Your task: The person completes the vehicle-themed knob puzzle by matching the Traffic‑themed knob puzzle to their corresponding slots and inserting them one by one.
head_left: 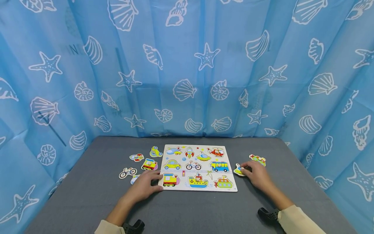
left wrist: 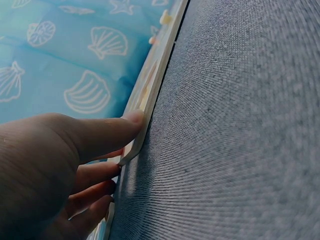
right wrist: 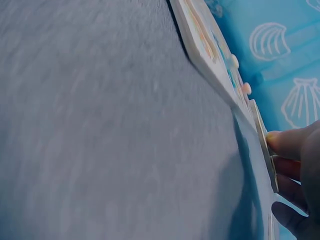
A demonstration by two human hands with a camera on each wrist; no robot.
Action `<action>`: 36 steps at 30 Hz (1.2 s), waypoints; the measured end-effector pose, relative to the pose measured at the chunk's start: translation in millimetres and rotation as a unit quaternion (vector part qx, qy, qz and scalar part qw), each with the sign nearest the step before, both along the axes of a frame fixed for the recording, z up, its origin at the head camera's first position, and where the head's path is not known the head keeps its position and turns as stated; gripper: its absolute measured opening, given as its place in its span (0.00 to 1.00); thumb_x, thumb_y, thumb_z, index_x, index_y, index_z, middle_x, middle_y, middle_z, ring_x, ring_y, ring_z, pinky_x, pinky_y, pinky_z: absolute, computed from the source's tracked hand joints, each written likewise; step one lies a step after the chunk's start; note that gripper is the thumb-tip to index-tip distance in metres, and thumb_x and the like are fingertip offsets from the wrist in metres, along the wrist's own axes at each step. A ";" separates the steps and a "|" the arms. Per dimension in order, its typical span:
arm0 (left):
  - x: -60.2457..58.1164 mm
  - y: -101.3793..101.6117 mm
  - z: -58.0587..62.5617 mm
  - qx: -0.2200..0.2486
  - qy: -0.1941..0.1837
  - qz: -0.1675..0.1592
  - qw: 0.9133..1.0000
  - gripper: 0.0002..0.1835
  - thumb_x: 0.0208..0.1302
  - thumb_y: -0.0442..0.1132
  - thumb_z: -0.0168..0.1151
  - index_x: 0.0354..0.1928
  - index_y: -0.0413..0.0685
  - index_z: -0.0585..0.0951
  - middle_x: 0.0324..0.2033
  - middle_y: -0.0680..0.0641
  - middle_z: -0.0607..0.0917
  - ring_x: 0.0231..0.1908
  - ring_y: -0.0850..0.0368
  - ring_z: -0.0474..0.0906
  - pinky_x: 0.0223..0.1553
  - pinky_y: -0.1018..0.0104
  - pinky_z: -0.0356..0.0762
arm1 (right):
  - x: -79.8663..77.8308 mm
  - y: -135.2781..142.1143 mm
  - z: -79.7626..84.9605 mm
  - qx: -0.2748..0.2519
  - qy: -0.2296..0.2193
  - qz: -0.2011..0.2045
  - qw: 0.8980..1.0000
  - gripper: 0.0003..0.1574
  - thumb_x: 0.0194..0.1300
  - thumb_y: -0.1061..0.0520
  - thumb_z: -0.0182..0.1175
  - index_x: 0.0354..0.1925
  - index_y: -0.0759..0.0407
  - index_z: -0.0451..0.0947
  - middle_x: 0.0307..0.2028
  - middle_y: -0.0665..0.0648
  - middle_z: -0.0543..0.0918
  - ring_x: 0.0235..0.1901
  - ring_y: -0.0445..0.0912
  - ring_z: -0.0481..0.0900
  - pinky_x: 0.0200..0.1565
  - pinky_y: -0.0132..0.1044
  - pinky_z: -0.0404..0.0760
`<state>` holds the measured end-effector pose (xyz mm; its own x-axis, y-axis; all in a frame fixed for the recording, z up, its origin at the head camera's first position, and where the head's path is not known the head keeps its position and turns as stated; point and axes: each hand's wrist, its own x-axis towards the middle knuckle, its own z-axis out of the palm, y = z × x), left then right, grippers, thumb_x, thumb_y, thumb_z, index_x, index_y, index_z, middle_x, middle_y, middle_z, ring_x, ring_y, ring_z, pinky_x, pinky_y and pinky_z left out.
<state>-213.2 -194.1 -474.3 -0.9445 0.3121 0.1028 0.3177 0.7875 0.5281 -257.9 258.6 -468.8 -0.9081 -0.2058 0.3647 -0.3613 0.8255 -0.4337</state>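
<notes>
A wooden peg puzzle board (head_left: 210,175) printed with vehicles lies on the table. My left hand (head_left: 145,185) rests at its lower left corner; in the left wrist view the straight thumb (left wrist: 117,129) presses on the edge, other fingers beside it. To the board's right, my right hand (head_left: 258,175) pinches a flying saucer puzzle piece (head_left: 238,170), yellow with a blue dome. In the right wrist view that piece (right wrist: 265,150) stands tilted under the thumb, near the board's edge. Knobbed helicopter (head_left: 217,152), bus (head_left: 219,166) and ship (head_left: 198,181) pieces sit in the board.
A submarine piece (head_left: 258,160) lies beyond my right hand. Left of the board are loose rocket (head_left: 136,157), car (head_left: 156,151), train (head_left: 149,164) and bicycle (head_left: 127,173) pieces, plus an airplane piece (head_left: 134,179) partly behind my left hand. A blue shell-patterned curtain (head_left: 187,97) hangs behind the grey table (head_left: 204,214).
</notes>
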 end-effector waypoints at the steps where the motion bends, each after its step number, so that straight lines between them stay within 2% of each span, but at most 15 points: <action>1: 0.1 0.0 0.2 0.001 0.001 -0.001 1.000 0.26 0.52 0.44 0.75 0.53 0.44 0.84 0.59 0.44 0.79 0.63 0.41 0.68 0.63 0.45 0.63 | -1.2 -2.6 0.5 -0.003 0.000 0.001 1.000 0.06 0.58 0.63 0.68 0.36 0.62 0.84 0.32 0.53 0.81 0.35 0.51 0.76 0.38 0.50 0.74; 11: 0.1 -0.8 1.1 -0.001 -0.002 0.005 1.000 0.25 0.52 0.44 0.75 0.54 0.44 0.84 0.59 0.45 0.79 0.63 0.42 0.68 0.63 0.46 0.63 | -18.7 -29.5 1.1 -0.018 -0.022 0.011 1.000 0.06 0.61 0.62 0.67 0.38 0.61 0.84 0.32 0.52 0.79 0.34 0.48 0.74 0.36 0.45 0.73; 16: -0.6 0.2 2.6 -0.004 -0.009 0.007 1.000 0.25 0.52 0.44 0.75 0.54 0.45 0.84 0.59 0.45 0.78 0.63 0.42 0.67 0.63 0.45 0.63 | -27.0 -42.2 2.2 -0.016 -0.044 0.002 0.999 0.06 0.61 0.59 0.66 0.38 0.59 0.84 0.32 0.51 0.79 0.34 0.47 0.73 0.37 0.43 0.72; 24: -1.7 0.4 1.2 -0.003 -0.009 0.007 1.000 0.25 0.53 0.44 0.74 0.54 0.45 0.83 0.59 0.46 0.78 0.63 0.43 0.67 0.63 0.46 0.62 | -38.1 -63.2 6.2 -0.012 -0.077 0.009 0.997 0.06 0.63 0.59 0.66 0.39 0.59 0.83 0.34 0.50 0.79 0.34 0.46 0.73 0.37 0.43 0.73; 36: -1.3 0.0 -0.2 0.003 -0.006 0.001 1.000 0.25 0.53 0.44 0.75 0.54 0.44 0.83 0.59 0.45 0.78 0.63 0.42 0.67 0.63 0.45 0.63 | -55.2 -89.2 9.4 0.006 -0.078 0.019 0.997 0.05 0.63 0.56 0.67 0.38 0.56 0.84 0.33 0.49 0.79 0.33 0.45 0.74 0.38 0.43 0.75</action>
<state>-214.5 -194.1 -474.5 -0.9464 0.3090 0.0940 0.3097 0.7856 0.5357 -313.1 169.4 -459.4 -0.9447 -0.2455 0.2173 -0.3222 0.8178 -0.4768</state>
